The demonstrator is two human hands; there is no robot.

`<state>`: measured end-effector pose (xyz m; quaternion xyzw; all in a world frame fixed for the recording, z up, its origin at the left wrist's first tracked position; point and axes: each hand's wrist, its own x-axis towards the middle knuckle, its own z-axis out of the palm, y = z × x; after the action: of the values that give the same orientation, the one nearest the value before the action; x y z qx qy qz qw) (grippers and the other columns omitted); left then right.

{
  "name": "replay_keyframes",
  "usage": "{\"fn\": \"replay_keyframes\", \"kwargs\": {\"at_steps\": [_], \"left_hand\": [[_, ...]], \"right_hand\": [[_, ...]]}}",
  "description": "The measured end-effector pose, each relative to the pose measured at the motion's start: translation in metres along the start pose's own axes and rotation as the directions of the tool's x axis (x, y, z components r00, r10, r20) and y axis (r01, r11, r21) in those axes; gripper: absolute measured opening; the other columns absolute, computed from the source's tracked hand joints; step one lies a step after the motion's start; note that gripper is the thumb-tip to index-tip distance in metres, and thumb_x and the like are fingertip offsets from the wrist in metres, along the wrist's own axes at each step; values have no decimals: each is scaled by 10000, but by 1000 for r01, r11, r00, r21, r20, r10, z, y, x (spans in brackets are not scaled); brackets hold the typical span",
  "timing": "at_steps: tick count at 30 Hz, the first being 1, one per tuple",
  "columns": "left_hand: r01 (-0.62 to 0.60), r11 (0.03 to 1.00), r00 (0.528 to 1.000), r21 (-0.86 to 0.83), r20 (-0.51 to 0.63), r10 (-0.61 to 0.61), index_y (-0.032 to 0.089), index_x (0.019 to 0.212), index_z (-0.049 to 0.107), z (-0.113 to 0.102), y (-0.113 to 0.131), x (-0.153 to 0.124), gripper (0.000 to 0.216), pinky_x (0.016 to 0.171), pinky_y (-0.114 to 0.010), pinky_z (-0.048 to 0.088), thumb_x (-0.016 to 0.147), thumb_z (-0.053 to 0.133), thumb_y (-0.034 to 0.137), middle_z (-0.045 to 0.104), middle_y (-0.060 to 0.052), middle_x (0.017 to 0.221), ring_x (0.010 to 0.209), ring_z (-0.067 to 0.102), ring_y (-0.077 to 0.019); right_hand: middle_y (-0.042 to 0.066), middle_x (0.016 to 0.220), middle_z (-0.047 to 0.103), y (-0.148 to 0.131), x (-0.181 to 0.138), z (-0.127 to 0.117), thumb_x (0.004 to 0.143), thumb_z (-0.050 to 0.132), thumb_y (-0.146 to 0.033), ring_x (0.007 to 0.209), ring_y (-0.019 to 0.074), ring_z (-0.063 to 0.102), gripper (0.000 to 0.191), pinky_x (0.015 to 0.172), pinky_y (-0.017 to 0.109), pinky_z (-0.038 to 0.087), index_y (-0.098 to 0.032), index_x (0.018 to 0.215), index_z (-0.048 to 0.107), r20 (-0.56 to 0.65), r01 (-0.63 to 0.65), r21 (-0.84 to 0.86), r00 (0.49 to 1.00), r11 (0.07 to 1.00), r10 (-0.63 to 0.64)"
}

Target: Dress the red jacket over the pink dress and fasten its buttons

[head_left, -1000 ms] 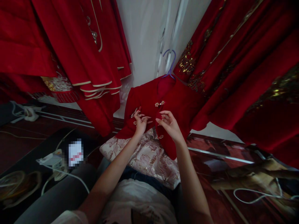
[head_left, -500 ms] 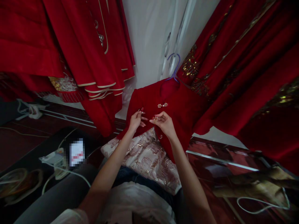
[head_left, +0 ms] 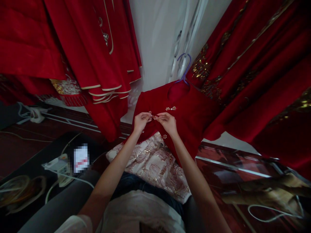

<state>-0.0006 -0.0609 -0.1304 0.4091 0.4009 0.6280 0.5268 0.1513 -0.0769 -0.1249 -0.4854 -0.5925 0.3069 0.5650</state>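
A red jacket (head_left: 191, 119) on a purple hanger (head_left: 186, 69) lies spread over my lap, its front lower edges parted. At the chest a flower-shaped jewelled clasp (head_left: 170, 108) is joined across the opening. Below it, my left hand (head_left: 142, 122) and my right hand (head_left: 168, 122) meet, fingertips pinched on the two halves of a second jewelled clasp (head_left: 154, 117). Fingers partly cover that clasp, so I cannot tell whether it is fastened. Lower down, one loose clasp half (head_left: 164, 136) sits on the right edge. Beneath the jacket lies pale pink brocade fabric (head_left: 155, 161).
Red garments (head_left: 97, 48) hang at the left, and more with gold sequins (head_left: 255, 71) hang at the right. A white cabinet door (head_left: 155, 35) stands behind. At the left are a blurred white packet (head_left: 81, 158) and a white cable (head_left: 80, 180).
Both hands have come together, bringing the two clasp halves from apart to touching or nearly so. The jacket's front edges have drawn closer. The view has shifted slightly.
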Motion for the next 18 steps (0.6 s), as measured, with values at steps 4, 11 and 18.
{"fn": "replay_keyframes", "kwargs": {"at_steps": [4, 11, 18], "left_hand": [[-51, 998, 999, 34, 13, 51, 105, 800, 689, 0, -5, 3, 149, 808, -333, 584, 690, 726, 198, 712, -48, 798, 705, 672, -114], [-127, 986, 992, 112, 37, 124, 124, 848, 707, -1, -12, 10, 182, 811, -343, 570, 693, 705, 221, 726, -67, 830, 735, 677, -137], [-196, 968, 980, 159, 54, 190, 112, 812, 722, 0, -10, 11, 198, 860, -341, 543, 648, 755, 217, 740, -90, 854, 774, 688, -159]], "right_hand": [[39, 795, 701, 0, 2, 6, 695, 716, -350, 703, 145, 660, 252, 712, 280, 552, -180, 874, 666, -29, 13, -3, 999, 1000, -14], [38, 816, 692, -2, 7, 19, 741, 672, -330, 723, 137, 656, 206, 739, 265, 548, -176, 876, 655, -101, 60, -70, 993, 996, -67], [33, 787, 678, -4, 4, 21, 757, 649, -323, 719, 141, 649, 183, 715, 265, 549, -175, 865, 653, -121, 59, -95, 990, 994, -70]]}}
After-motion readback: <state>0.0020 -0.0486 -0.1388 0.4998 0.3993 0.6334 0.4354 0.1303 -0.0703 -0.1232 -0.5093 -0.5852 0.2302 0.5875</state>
